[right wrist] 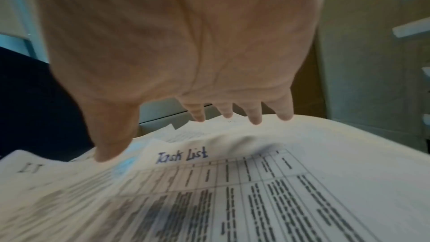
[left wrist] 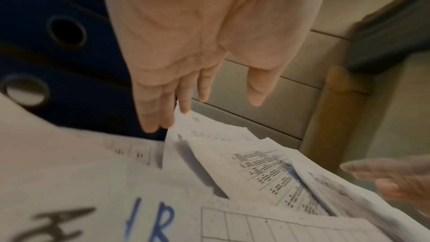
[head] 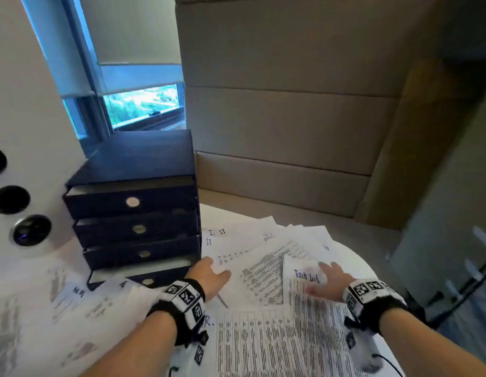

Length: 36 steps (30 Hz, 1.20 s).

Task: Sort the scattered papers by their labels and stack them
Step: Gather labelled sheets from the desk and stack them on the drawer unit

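Printed sheets lie scattered and overlapping on a white table (head: 353, 257). A sheet headed "Task List" (head: 312, 306) (right wrist: 232, 190) lies at the right, with its top edge bulging upward. My right hand (head: 329, 278) (right wrist: 186, 87) hovers over that top edge with its fingers spread and straight; the thumb is at the sheet's left corner. My left hand (head: 212, 272) (left wrist: 202, 91) reaches flat toward a sheet marked "IT" (head: 223, 240) (right wrist: 30, 167), fingertips at its near edge. A tabular sheet marked "HR" (head: 263, 346) (left wrist: 149, 218) lies nearest me. Neither hand holds anything.
A dark blue drawer organizer (head: 133, 213) (left wrist: 58, 43) stands at the back left, right beside my left hand. More papers (head: 73, 308) spread left in front of it. Padded wall panels (head: 291, 131) rise behind. The table's curved edge (head: 378, 276) is just past my right hand.
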Each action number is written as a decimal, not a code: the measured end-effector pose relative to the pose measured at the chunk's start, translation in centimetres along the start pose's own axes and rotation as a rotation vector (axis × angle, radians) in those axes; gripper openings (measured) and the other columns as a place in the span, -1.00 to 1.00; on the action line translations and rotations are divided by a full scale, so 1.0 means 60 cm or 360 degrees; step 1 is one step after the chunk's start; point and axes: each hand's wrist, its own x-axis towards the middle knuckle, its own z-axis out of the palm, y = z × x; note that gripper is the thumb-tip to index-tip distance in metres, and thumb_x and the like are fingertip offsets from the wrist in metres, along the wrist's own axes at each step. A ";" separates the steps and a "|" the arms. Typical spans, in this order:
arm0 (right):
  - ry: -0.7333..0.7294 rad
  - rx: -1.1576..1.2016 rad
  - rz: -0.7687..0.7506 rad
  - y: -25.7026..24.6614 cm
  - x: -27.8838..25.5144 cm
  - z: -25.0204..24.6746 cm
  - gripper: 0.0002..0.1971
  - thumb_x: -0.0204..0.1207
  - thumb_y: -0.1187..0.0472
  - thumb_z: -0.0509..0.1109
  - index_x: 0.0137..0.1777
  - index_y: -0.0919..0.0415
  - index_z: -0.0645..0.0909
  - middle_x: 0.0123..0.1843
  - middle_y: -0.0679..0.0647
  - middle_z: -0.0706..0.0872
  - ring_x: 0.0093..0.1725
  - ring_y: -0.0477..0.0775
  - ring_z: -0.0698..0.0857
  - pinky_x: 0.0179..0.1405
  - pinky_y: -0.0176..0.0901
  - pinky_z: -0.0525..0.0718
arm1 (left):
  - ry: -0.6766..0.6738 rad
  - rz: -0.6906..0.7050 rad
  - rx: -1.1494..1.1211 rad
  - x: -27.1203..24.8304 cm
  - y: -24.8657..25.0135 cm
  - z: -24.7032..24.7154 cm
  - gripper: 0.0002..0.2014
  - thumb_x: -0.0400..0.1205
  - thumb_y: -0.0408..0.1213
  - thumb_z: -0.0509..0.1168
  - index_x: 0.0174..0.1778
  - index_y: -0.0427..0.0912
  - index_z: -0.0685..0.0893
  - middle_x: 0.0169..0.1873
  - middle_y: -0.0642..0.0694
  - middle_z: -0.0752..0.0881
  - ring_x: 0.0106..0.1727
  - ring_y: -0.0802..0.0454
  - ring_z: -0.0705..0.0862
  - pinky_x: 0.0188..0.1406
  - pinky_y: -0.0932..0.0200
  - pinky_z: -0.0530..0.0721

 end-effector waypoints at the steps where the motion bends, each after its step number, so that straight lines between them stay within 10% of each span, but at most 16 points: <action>1: 0.0036 0.0004 0.0025 0.001 0.013 0.003 0.12 0.30 -0.56 0.22 0.70 -0.01 -0.17 0.73 0.11 -0.19 0.68 0.29 0.06 0.63 0.22 0.11 | -0.0004 -0.0049 0.0014 0.010 0.000 0.010 -0.31 0.58 0.08 0.31 0.53 -0.23 0.34 0.45 -0.18 0.49 0.40 -0.15 0.53 0.36 0.11 0.52; 9: 0.0042 -0.0261 -0.0086 0.019 0.105 0.018 0.62 -0.63 -0.83 -0.09 0.56 0.05 0.18 0.46 0.14 0.40 0.39 0.22 0.48 0.40 0.21 0.46 | 0.0116 -0.0333 0.0241 0.080 0.020 0.100 -0.09 0.42 0.17 0.36 0.58 -0.16 0.12 0.55 -0.27 0.18 0.52 -0.26 0.34 0.48 -0.12 0.41; 19: 0.0252 -0.0324 0.0093 0.003 0.089 0.023 0.27 -0.10 -0.71 0.29 0.56 0.03 0.14 0.49 0.16 0.44 0.49 0.27 0.37 0.41 0.21 0.39 | 0.0244 -0.0315 -0.0195 0.105 0.014 0.095 0.05 0.28 -0.14 0.57 0.58 -0.27 0.09 0.28 -0.24 0.57 0.25 -0.20 0.62 0.25 -0.02 0.65; 26: 0.0266 -0.0238 -0.0068 -0.012 0.070 0.018 0.08 0.11 -0.60 0.31 0.55 0.06 0.28 0.48 0.10 0.49 0.44 0.19 0.47 0.42 0.13 0.45 | 0.0161 -0.0044 -0.0233 0.104 0.003 0.089 -0.55 0.39 -0.32 0.54 0.19 -0.28 0.64 -0.01 -0.13 0.73 0.00 -0.11 0.72 -0.06 0.15 0.69; 36: 0.0327 -0.0214 -0.0055 0.015 0.096 0.007 0.10 0.03 -0.60 0.39 0.54 -0.04 0.26 0.43 0.06 0.46 0.43 0.18 0.38 0.38 0.14 0.43 | 0.0336 -0.0075 0.0310 0.118 0.031 0.104 -0.86 0.49 -0.24 0.38 -0.11 -0.19 0.62 0.08 -0.16 0.68 0.17 -0.12 0.63 0.17 0.10 0.67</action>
